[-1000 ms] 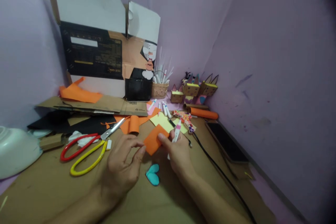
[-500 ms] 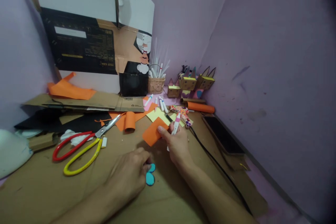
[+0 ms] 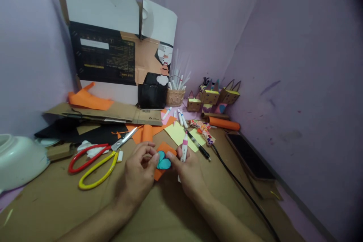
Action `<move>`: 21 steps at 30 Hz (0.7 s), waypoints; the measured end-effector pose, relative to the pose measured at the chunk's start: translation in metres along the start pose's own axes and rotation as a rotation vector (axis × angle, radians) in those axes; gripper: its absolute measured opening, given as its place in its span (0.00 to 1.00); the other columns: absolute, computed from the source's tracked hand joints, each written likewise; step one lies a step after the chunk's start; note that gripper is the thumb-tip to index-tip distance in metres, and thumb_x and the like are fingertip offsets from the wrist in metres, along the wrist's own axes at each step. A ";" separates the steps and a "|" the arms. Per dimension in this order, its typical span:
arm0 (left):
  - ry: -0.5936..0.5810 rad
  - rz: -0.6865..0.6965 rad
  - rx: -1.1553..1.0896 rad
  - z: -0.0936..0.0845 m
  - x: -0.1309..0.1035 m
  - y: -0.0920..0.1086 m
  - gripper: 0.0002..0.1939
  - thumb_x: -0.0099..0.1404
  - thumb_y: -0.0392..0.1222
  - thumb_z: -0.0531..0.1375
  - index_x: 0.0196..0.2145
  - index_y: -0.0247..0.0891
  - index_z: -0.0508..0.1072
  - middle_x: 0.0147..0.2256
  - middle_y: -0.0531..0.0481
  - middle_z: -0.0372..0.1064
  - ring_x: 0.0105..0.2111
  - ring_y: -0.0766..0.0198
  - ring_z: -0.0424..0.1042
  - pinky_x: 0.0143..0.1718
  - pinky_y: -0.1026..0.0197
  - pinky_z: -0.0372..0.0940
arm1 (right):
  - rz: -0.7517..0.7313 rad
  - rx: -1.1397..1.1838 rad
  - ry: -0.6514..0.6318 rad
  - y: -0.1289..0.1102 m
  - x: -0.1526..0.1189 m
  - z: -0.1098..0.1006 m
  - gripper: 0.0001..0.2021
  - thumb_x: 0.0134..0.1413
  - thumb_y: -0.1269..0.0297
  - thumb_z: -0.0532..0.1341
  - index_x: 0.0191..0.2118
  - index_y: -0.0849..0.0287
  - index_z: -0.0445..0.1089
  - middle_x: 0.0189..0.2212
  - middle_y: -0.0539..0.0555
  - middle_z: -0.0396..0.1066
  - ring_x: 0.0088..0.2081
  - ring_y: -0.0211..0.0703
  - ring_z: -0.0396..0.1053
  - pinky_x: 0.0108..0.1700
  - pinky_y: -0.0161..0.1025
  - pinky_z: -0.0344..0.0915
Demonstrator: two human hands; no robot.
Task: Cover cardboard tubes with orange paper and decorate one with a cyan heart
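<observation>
Between my thumb and fingers, my left hand [image 3: 141, 170] pinches a small blue paper cutout [image 3: 163, 163] with rounded lobes. The cutout lies over an orange paper piece [image 3: 159, 174], which my right hand [image 3: 188, 170] grips by its right side. A white marker with a pink band [image 3: 184, 147] is also in my right hand, sticking up between the fingers. Both hands are close together above the cardboard-covered table [image 3: 159, 211]. Left of them lie large scissors [image 3: 113, 155] with one red and one yellow handle, blades partly apart.
Behind the hands stand an orange paper roll [image 3: 147, 134] and yellow paper [image 3: 175, 132]. A black pen [image 3: 200, 147], a patterned glue gun [image 3: 202, 128] with its cord and a phone [image 3: 249, 155] are on the right. A white bowl [image 3: 22, 162] sits at left. Cardboard animal figures [image 3: 210, 96] stand at the back.
My left hand has lifted the blue cutout from the table onto the orange paper. My right hand has brought the paper down and closer. The view has shifted left.
</observation>
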State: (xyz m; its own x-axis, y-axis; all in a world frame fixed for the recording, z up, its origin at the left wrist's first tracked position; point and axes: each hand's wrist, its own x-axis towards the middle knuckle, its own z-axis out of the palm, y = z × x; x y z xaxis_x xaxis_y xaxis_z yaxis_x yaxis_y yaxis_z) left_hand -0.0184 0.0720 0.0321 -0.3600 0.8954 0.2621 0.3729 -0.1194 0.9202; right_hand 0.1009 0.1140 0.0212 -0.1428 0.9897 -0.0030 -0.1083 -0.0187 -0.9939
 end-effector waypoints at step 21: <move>-0.379 -0.227 -0.359 -0.007 0.004 0.006 0.15 0.52 0.48 0.63 0.32 0.35 0.68 0.29 0.50 0.67 0.29 0.64 0.66 0.31 0.64 0.62 | -0.034 -0.112 -0.069 -0.015 0.002 -0.013 0.20 0.29 0.67 0.66 0.21 0.56 0.50 0.15 0.39 0.47 0.20 0.30 0.44 0.20 0.30 0.46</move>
State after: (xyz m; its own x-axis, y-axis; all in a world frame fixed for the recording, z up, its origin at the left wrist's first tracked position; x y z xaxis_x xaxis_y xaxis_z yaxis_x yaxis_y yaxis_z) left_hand -0.0232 0.0721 0.0407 -0.0406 0.9990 -0.0160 -0.0156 0.0154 0.9998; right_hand 0.1154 0.1183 0.0347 -0.2083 0.9775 0.0348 -0.0039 0.0347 -0.9994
